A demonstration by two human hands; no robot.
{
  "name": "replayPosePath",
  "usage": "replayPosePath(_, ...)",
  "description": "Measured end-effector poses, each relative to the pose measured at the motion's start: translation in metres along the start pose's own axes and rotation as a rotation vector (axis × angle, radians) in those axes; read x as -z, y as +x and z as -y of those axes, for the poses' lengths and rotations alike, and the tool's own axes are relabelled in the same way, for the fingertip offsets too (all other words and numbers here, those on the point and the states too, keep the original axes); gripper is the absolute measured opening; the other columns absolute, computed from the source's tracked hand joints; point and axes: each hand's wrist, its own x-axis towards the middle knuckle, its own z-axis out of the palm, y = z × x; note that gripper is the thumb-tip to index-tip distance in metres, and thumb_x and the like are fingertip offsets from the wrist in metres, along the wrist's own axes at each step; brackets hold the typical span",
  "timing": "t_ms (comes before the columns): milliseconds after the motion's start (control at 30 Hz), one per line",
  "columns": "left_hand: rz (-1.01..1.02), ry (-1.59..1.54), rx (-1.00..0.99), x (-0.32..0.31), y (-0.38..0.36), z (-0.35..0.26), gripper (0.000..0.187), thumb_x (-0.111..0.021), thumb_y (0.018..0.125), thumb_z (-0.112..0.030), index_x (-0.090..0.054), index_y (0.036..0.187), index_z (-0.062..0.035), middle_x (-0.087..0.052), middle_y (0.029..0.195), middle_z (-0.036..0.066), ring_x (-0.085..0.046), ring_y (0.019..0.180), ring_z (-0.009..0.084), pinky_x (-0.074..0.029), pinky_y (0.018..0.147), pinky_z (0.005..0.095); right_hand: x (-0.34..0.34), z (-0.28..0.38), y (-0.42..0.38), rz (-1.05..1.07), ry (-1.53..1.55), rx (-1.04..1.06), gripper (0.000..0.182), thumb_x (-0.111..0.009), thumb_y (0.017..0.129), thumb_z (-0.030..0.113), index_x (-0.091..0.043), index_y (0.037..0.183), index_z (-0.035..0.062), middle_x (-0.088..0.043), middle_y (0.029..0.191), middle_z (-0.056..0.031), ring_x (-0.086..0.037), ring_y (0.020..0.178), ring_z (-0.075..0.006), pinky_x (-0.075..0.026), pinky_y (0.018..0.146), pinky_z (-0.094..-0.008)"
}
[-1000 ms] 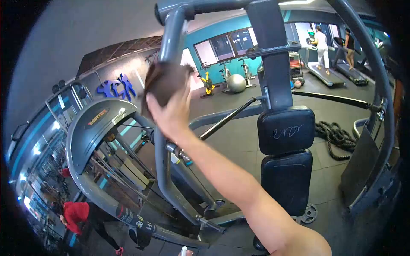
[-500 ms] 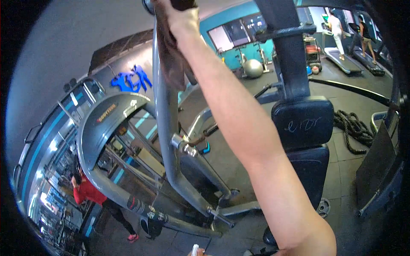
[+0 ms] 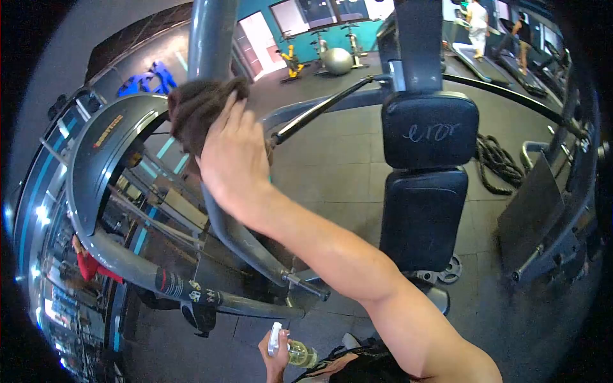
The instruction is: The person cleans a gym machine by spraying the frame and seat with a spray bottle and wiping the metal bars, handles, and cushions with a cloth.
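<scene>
My right hand (image 3: 235, 153) reaches up and to the left, its fingers pressing a dark brown cloth (image 3: 198, 115) around the grey upright bar (image 3: 212, 38) of a gym machine. Low in the view, my left hand (image 3: 274, 357) grips a spray bottle (image 3: 300, 354) with a white nozzle and pale yellow liquid. To the right of my right arm stands the machine's black padded seat and backrest (image 3: 431, 131), marked with light writing.
Another grey machine (image 3: 108, 140) stands at left. A peg (image 3: 306, 286) juts from the frame. A coiled black rope (image 3: 498, 166) lies right of the seat. Behind are a silver ball (image 3: 338, 61), exercise bikes and two people on treadmills. A person in red (image 3: 92, 263) shows at left.
My right hand and the cloth have come down the bar. The view has tilted down and turned right, bringing my left hand and the spray bottle further into sight.
</scene>
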Motion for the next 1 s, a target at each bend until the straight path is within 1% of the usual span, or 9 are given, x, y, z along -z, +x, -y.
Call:
replayPosePath(133,0.127,0.021,-0.001,-0.005,0.009,-0.015,0.028,-0.060,0.097,-0.022,-0.067,0.088,0.0032,-0.064,0.075,0.005,-0.060,0.066,0.0097,-0.050,0.060,0.0256,0.031,-0.023,-0.044,0.011,-0.317,0.348,0.050,-0.049,0.088,0.016,-0.051,0.130,-0.0096,-0.053,0.127,-0.0247,-0.052,0.104,-0.0305,-0.044,0.084,-0.0364)
replayPosePath(233,0.166,-0.074,-0.006,-0.005,0.013,-0.002,0.027,-0.061,0.096,-0.022,-0.067,0.088,0.0035,-0.064,0.075,0.005,-0.060,0.065,0.0097,-0.049,0.059,0.0255,0.043,-0.051,-0.063,-0.006,-0.170,0.453,0.049,-0.050,0.086,0.016,-0.052,0.131,-0.0037,-0.053,0.125,-0.0221,-0.053,0.101,-0.0308,-0.045,0.084,-0.0401)
replayPosePath(367,0.240,-0.088,-0.003,0.008,0.022,0.028,0.026,-0.061,0.096,-0.021,-0.067,0.088,0.0034,-0.064,0.075,0.005,-0.061,0.066,0.0102,-0.049,0.059,0.0257,0.045,-0.093,-0.096,0.077,0.261,-0.076,0.054,-0.068,0.072,0.007,-0.052,0.122,-0.0071,-0.054,0.121,-0.0264,-0.052,0.109,-0.0428,-0.042,0.097,-0.0504)
replayPosePath(433,0.316,-0.057,0.048,0.019,0.025,0.037,0.024,-0.063,0.095,-0.021,-0.067,0.091,0.0031,-0.067,0.082,0.007,-0.063,0.068,0.0120,-0.052,0.063,0.0267,0.031,-0.129,-0.093,0.024,0.405,-0.331,0.049,-0.064,0.079,0.006,-0.052,0.125,-0.0048,-0.050,0.128,-0.0275,-0.047,0.119,-0.0436,-0.038,0.103,-0.0494)
replayPosePath(567,0.358,0.136,-0.021,0.021,0.032,0.025,0.034,-0.063,0.095,-0.033,-0.066,0.104,-0.0002,-0.064,0.078,0.011,-0.058,0.072,0.0209,-0.047,0.064,0.0360,0.023,-0.114,-0.058,-0.295,0.501,-0.053,0.062,-0.069,0.076,0.016,-0.050,0.134,0.0023,-0.036,0.148,-0.0249,-0.031,0.137,-0.0465,-0.024,0.114,-0.0530)
replayPosePath(800,0.359,0.241,-0.058,-0.006,0.054,0.032,0.033,-0.059,0.097,-0.031,-0.066,0.101,0.0009,-0.058,0.071,0.011,-0.054,0.066,0.0182,-0.045,0.060,0.0363,-0.045,-0.114,-0.018,-0.199,0.694,-0.155,0.046,-0.062,0.084,0.022,-0.060,0.130,0.0160,-0.024,0.155,-0.0266,-0.015,0.141,-0.0567,-0.013,0.114,-0.0649)
replayPosePath(867,0.266,0.243,-0.051,-0.015,0.048,0.008,0.032,-0.059,0.097,-0.030,-0.066,0.097,0.0004,-0.058,0.070,0.010,-0.054,0.064,0.0185,-0.044,0.059,0.0365,-0.054,-0.134,-0.002,-0.247,0.555,-0.169,0.046,-0.061,0.085,0.022,-0.061,0.130,0.0148,-0.027,0.152,-0.0296,-0.015,0.141,-0.0567,-0.015,0.115,-0.0634)
replayPosePath(933,0.203,0.285,0.093,-0.026,0.044,-0.056,0.032,-0.060,0.097,-0.030,-0.067,0.096,0.0013,-0.061,0.073,0.011,-0.054,0.062,0.0213,-0.045,0.059,0.0373,-0.061,-0.166,0.012,-0.229,0.413,-0.219,0.054,-0.064,0.084,0.017,-0.051,0.133,-0.0022,-0.037,0.146,-0.0315,-0.025,0.138,-0.0537,-0.020,0.117,-0.0546)
replayPosePath(1000,0.151,0.120,0.266,-0.018,0.039,-0.007,0.035,-0.060,0.096,-0.032,-0.068,0.096,0.0012,-0.062,0.073,0.013,-0.055,0.062,0.0230,-0.045,0.059,0.0375,-0.089,-0.215,0.023,-0.314,0.204,-0.270,0.056,-0.066,0.083,0.014,-0.048,0.131,-0.0089,-0.047,0.136,-0.0298,-0.036,0.132,-0.0508,-0.026,0.115,-0.0499)
